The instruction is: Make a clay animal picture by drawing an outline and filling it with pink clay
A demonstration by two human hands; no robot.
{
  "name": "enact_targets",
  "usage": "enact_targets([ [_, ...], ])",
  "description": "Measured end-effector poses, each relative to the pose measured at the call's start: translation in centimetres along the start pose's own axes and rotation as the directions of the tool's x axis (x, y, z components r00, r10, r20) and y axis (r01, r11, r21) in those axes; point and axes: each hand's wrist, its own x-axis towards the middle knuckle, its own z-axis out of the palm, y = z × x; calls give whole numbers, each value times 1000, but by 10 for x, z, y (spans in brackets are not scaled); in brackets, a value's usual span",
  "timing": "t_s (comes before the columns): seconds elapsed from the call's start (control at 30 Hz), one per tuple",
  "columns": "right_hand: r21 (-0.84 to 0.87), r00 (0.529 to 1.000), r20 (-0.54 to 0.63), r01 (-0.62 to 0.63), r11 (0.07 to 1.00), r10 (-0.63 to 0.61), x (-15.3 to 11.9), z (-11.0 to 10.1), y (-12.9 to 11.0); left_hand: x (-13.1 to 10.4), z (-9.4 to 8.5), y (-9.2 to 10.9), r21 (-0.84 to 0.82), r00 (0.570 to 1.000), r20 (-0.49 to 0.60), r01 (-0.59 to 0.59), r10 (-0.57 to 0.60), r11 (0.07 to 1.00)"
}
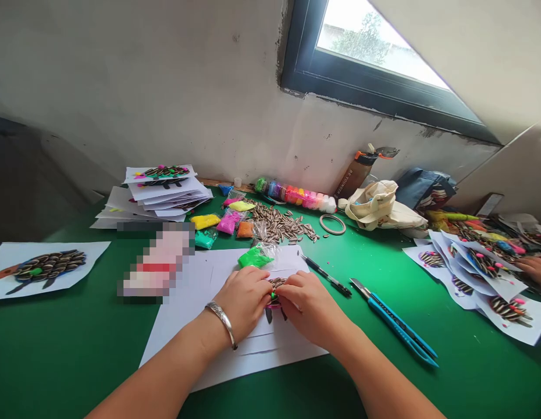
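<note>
My left hand (246, 294), with a silver bracelet (222, 323) at the wrist, rests on the white paper with its fingers curled and closed. Opposite it, my right hand (312, 305) pinches at a small bit of green clay (274, 295). Both sets of fingertips meet over an animal figure made of sunflower seeds (278, 283), which they largely cover. Dark leg shapes (269, 315) and a pink strip show below the fingers. What the left fingertips hold, if anything, is hidden. Just beyond the hands lies a bag of green clay (255, 257).
Loose sunflower seeds (281, 224) and several bags of coloured clay lie behind the paper (174, 326). To the right are a black pen (327, 274) and a blue utility knife (397, 323). Stacked seed pictures (166, 198) stand back left. Another person's hand (534, 270) is at far right.
</note>
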Motion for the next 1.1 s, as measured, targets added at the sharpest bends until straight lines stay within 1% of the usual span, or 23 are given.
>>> enact_targets([
  [0.13, -5, 999, -40, 19, 1000, -19, -1, 3, 2, -1, -2, -3, -27, 999, -37, 3, -4, 1000],
  [0.2, -3, 999, -35, 33, 999, -33, -1, 5, 2, -1, -4, -3, -39, 999, -47, 6, -8, 999],
  [0.37, -18, 1000, -7, 3, 1000, -3, 2, 7, -1, 0, -7, -3, -17, 999, -38, 19, -19, 1000],
  [0.43, -16, 1000, -6, 10, 1000, -10, 4, 7, -3, 0, -7, -3, -15, 999, -44, 32, -33, 999],
  [0.57, 11, 1000, -20, 23, 1000, -22, 4, 7, -6, -1, -7, -3, -23, 999, -24, 45, -45, 999],
  [0.7, 74, 999, -44, -8, 997, 12, 5, 12, -2, -1, -5, -4, -22, 999, 3, 51, -51, 998],
  [0.83, 82, 996, -76, -30, 996, 37, 6, 19, 2, -1, -3, -5, -16, 999, 10, 54, -54, 998],
  [0.97, 60, 996, -77, -36, 998, 41, 7, 19, 0, -2, -4, -3, -15, 998, 21, 61, -61, 998],
  [1.1, 74, 997, -55, -49, 996, 53, 8, 18, -2, -1, -6, -2, -11, 998, 28, 63, -63, 998],
])
